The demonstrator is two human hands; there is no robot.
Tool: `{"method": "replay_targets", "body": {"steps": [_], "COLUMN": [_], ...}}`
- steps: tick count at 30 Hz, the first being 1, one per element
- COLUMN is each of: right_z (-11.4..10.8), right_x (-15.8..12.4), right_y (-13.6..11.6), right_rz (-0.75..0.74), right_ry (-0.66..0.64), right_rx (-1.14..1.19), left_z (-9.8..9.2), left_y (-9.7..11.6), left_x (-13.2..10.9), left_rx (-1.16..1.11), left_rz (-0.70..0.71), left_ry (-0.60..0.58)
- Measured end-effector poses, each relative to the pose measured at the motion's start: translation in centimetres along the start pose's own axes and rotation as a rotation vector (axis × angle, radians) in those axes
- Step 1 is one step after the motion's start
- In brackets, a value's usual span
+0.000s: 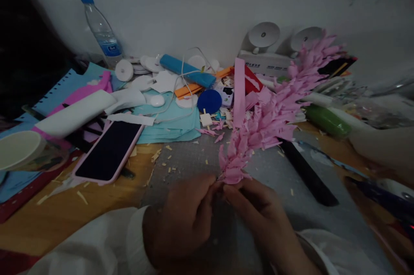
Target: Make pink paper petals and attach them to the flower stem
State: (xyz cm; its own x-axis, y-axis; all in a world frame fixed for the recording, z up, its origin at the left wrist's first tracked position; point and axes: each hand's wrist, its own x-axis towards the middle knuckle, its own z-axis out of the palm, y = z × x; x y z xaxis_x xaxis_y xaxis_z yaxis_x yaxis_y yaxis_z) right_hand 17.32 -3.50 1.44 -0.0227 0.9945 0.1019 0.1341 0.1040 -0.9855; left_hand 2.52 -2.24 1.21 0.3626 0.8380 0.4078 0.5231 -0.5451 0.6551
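Note:
A long spray of pink crepe-paper flowers (268,115) rises from my fingertips and slants up to the right across the table. My right hand (261,212) pinches its lower end just beneath the last petals. Close against it, my left hand (186,214) is closed with thumb and fingers meeting at the same end; it is somewhat blurred, and the stem between the two hands is hidden. Behind the flower spray stands a flat pink paper strip (239,93). Small pink paper scraps (215,131) lie on the grey mat (181,158) beyond my hands.
At left are a phone (110,152), a paper cup (29,154) and a white roll (76,113). A water bottle (101,29) stands by the wall. A black bar-shaped object (308,173) lies to the right, with a green roll (328,120) behind. Pale offcuts are scattered about.

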Motion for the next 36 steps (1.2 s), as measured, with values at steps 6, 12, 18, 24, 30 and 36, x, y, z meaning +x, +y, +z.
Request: {"method": "replay_targets", "body": {"steps": [6,12,18,24,30,36], "right_z": [0.0,0.3,0.0,-0.4,0.2,1.1], "right_x": [-0.2,-0.5,-0.8,-0.8,-0.9,-1.0], "right_y": [-0.1,0.4,0.6,0.6,0.4,0.7], "right_rz": [-0.151,-0.069,0.060,0.054,0.015,0.028], "right_ry": [0.090,0.149,0.078,0.071,0.065,0.142], "right_rx": [-0.129,-0.114,0.006,0.108,0.127,0.189], "left_z": [0.2,0.1,0.2,0.1,0.4,0.6], "left_y": [-0.2,-1.0,-1.3,-1.1,-0.3,0.7], "left_x": [-0.5,-0.9,-0.7,-0.5,-0.8,-1.1], "left_rx": [0.063,0.173,0.228,0.227,0.205,0.244], "left_rz": [0.055,0.156,0.197,0.089,0.040,-0.049], "left_ry": [0.054,0.017,0.014,0.037,0.095,0.107]}}
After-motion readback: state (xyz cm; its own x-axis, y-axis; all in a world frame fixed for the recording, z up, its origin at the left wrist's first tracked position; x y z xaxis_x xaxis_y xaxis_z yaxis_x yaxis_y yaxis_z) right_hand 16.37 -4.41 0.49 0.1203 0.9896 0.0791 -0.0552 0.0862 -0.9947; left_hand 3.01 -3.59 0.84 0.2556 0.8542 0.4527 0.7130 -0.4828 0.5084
